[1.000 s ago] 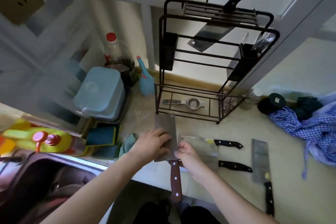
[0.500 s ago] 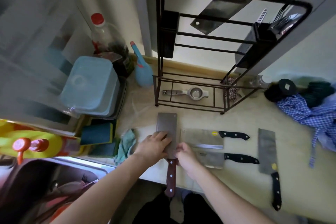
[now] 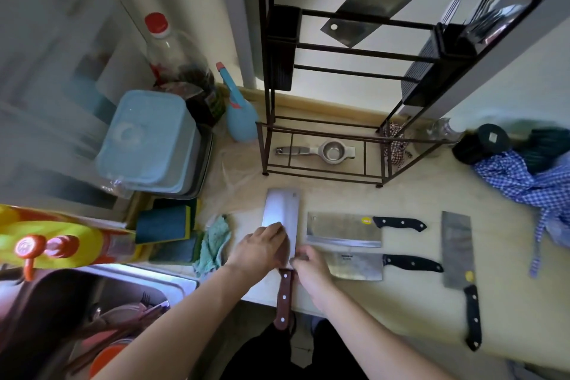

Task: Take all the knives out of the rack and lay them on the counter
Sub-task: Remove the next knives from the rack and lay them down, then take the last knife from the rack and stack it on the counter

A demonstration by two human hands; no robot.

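moved: brown-handled cleaver (image 3: 282, 219) now flat on worktop (image 3: 401, 302) | left hand (image 3: 262, 251) presses blade, right hand (image 3: 311, 268) grip loose beside handle | release gently; one knife in rack (image 3: 382, 0) remains

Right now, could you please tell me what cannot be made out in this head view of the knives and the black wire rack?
- Dark cleaver hanging in the black wire rack: its handle is cut off by the top edge.
- Whether more knives sit in the rack's top slots: cut off by the same edge.
- Brown-handled cleaver on the counter: the left hand and right hand hide the blade's near end.
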